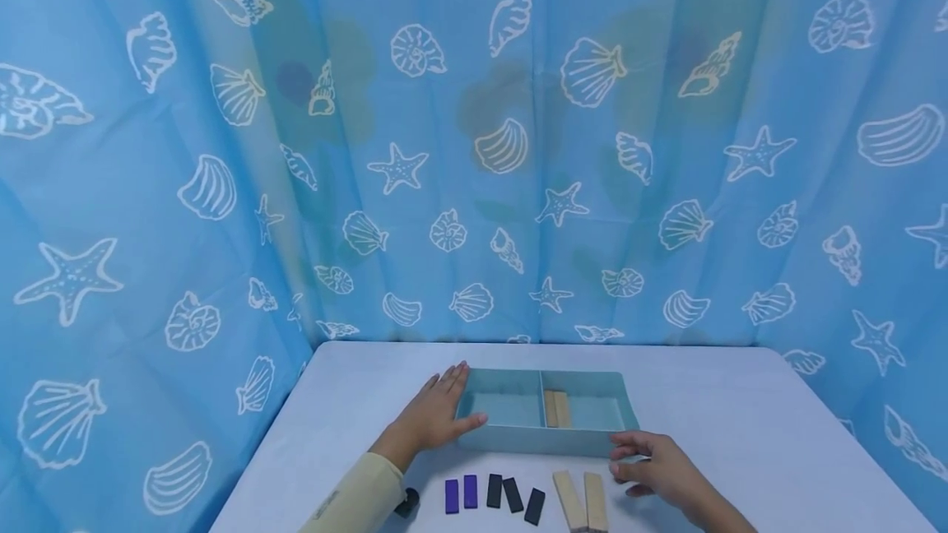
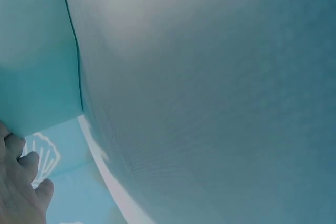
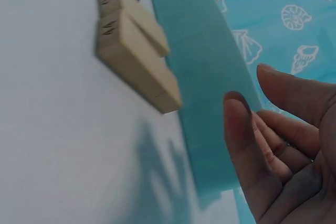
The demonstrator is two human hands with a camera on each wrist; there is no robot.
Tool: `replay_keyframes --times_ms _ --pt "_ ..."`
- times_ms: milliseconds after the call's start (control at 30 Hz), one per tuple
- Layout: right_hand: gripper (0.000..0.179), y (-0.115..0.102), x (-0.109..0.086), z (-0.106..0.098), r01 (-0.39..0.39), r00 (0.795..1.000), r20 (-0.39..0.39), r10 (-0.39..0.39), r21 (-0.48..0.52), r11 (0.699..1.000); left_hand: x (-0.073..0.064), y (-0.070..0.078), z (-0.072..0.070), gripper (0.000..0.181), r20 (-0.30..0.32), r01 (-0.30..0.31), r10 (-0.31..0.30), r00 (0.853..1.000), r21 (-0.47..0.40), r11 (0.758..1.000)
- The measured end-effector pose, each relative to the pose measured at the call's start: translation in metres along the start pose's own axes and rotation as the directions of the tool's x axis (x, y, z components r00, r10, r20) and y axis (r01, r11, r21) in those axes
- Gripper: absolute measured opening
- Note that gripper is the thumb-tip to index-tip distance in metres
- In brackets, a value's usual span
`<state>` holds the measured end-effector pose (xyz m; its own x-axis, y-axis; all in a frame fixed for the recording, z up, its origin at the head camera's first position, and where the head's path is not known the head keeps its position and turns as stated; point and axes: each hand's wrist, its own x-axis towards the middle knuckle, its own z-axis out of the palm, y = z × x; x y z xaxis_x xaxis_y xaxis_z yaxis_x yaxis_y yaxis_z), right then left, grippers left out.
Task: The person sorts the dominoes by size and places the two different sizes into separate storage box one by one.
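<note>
A pale teal box (image 1: 533, 441) with one divider stands on the white table. Two wooden blocks (image 1: 557, 408) lie side by side in its right compartment, against the divider. My left hand (image 1: 437, 414) rests at the box's left end, fingers extended along the side and thumb over the front corner. Close to the front right corner is my right hand (image 1: 659, 467), fingers loosely bent and nothing held; in the right wrist view a gap shows between thumb and fingers. Two more wooden blocks (image 3: 134, 59) lie on the table left of that hand, with markings on their ends.
In front of the box lie two purple blocks (image 1: 452, 497) and several black blocks (image 1: 513, 494). A round black object (image 1: 407, 502) sits partly hidden beside the left sleeve (image 1: 363, 496). A blue shell-patterned curtain (image 1: 474, 187) hangs behind the white table (image 1: 741, 418).
</note>
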<state>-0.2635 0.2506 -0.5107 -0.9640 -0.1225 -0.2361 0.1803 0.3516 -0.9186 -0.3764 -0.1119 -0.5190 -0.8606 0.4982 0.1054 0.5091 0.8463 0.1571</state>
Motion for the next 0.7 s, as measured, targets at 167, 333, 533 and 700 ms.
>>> replay_keyframes --times_ms 167,333,533,700 --pt "0.059 0.012 -0.005 -0.001 -0.005 0.998 0.061 0.004 0.024 1.000 -0.001 0.002 0.000 0.095 -0.010 0.003 -0.003 1.000 -0.003 1.000" --pt "0.063 0.022 -0.008 0.005 -0.016 0.997 0.069 0.018 -0.028 0.999 -0.003 0.002 0.002 0.095 -0.011 0.007 -0.007 1.000 -0.011 1.000" --pt "0.067 0.025 -0.004 0.021 -0.146 0.989 -0.024 0.144 -0.129 0.981 -0.003 0.001 0.003 0.096 -0.011 0.015 -0.015 1.000 -0.009 1.000" --pt "0.068 0.026 -0.005 0.027 -0.174 0.984 -0.065 0.165 -0.176 0.969 -0.002 0.001 0.002 0.097 -0.010 0.020 -0.020 1.000 -0.008 1.000"
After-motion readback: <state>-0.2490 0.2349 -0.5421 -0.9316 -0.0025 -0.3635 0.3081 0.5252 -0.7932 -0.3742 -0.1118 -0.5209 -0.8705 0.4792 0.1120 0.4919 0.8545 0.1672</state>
